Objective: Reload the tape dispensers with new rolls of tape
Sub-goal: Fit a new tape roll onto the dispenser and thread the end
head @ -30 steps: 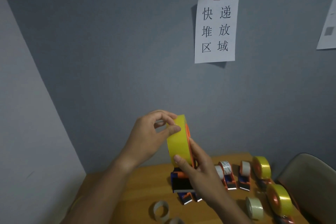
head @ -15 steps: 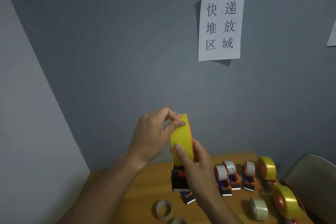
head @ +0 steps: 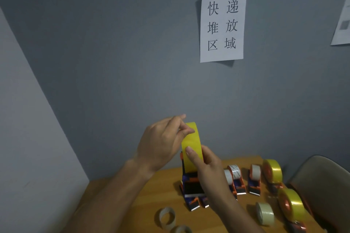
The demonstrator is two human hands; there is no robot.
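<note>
Up above the wooden counter (head: 147,195), the yellow tape roll (head: 191,145) stands on edge, glossy and translucent, seated in a blue-and-orange dispenser (head: 191,185) with a serrated blade at its foot. The left hand (head: 161,143) pinches the roll's upper edge between thumb and curled fingers (head: 186,130), while the right hand (head: 208,168) wraps the dispenser, thumb pressed on the roll's face. More loaded dispensers (head: 254,179) and an empty cardboard core (head: 166,217) sit on the counter.
</note>
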